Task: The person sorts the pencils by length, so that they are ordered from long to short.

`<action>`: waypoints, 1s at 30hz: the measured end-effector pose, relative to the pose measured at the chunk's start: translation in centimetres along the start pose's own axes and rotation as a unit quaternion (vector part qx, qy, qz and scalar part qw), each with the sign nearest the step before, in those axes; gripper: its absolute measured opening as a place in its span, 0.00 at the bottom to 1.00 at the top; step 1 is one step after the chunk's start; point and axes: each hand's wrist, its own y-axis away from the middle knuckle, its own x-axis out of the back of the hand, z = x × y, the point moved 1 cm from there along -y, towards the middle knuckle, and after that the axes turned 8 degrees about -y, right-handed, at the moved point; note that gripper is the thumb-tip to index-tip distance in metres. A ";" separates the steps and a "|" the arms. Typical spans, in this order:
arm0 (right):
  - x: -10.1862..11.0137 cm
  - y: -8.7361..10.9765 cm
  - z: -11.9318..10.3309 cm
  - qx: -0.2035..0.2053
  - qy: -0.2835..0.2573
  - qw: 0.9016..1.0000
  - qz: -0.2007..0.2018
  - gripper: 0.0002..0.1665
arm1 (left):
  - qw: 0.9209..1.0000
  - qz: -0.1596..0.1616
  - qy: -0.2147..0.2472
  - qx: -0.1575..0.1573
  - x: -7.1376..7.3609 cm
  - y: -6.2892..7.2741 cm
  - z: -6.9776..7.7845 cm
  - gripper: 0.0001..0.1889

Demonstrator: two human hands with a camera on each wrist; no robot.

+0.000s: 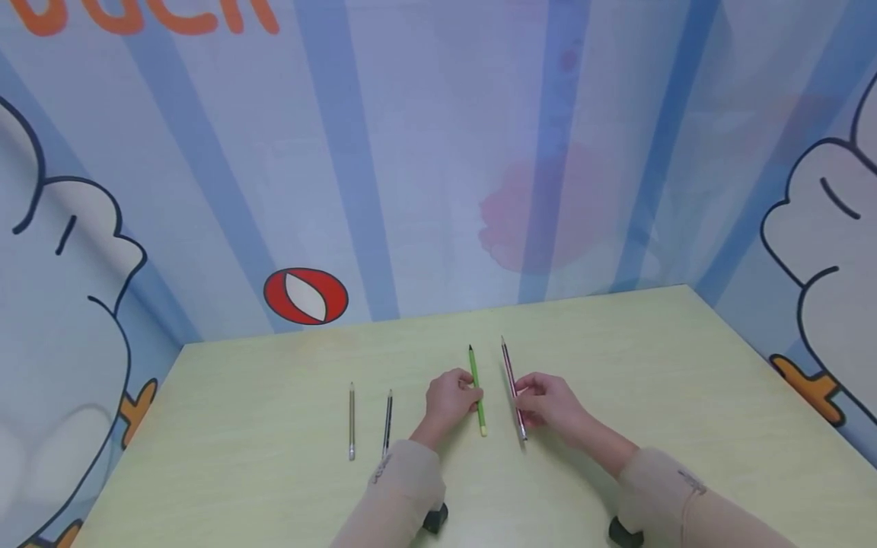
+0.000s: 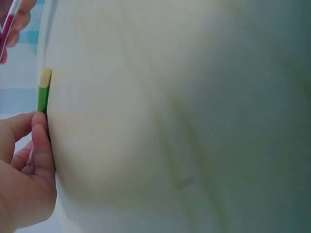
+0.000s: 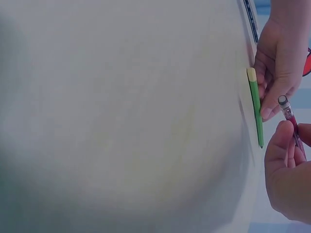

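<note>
My left hand (image 1: 452, 399) pinches a green pencil (image 1: 480, 415) near its middle, close over the table. Its dark point faces the wall, and its pale yellow end (image 2: 45, 77) shows past the fingers in the left wrist view. To the right, my right hand (image 1: 553, 403) holds a dark red and white striped pencil (image 1: 509, 371) between thumb and fingers. That pencil's point also faces away from me, with the eraser end (image 3: 283, 101) tilted up toward the right wrist camera. The two pencils stand nearly side by side, a small gap between them.
Left of my hands, a brownish pencil (image 1: 352, 422) and a black striped pencil (image 1: 388, 418) lie on the pale yellow table (image 1: 247, 457); my left sleeve overlaps the black one's lower end. A printed wall (image 1: 438, 152) rises behind the table's far edge.
</note>
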 end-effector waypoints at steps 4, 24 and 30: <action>-0.5 -1.2 -0.4 -0.004 0.018 1.000 0.017 0.16 | 1.000 0.004 -0.007 0.002 0.1 0.2 0.2 0.12; -1.6 -5.0 0.3 0.004 0.068 0.997 0.047 0.15 | 1.000 0.009 -0.023 0.004 0.2 0.5 0.3 0.11; -2.0 -5.2 0.7 -0.013 0.093 0.994 0.048 0.15 | 0.999 0.014 -0.035 0.001 0.1 0.5 0.3 0.11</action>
